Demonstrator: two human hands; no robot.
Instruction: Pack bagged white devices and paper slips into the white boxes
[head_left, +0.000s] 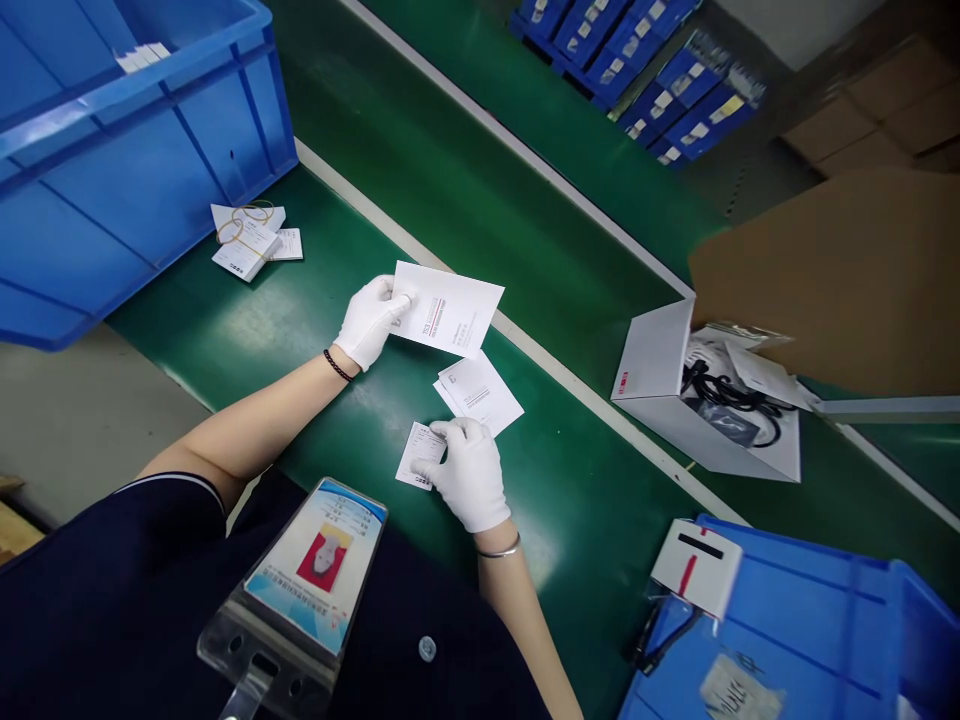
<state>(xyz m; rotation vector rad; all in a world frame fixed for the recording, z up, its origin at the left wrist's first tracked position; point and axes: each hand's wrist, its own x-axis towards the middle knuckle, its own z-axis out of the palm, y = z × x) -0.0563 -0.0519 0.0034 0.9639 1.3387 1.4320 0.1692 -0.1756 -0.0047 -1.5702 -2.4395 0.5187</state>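
My left hand (373,318), in a white glove, pinches the left edge of a white printed booklet (450,308) between thumb and fingers, held over the green table. Lower down, my right hand (466,470), gloved too, has its fingers curled at a small printed card (417,455). Fingertips rest on the card's right side; whether it is lifted off the table I cannot tell. Between the hands lie a few white printed leaflets (480,390), partly overlapping, just beyond my right hand.
Rubber-banded cards (247,245) lie beside a large blue crate (150,190) at left. An open white box (652,370) with cables stands at right. Near the lower right are a white device (697,568) and another blue bin (810,610). A pale strip (555,355) crosses the table.
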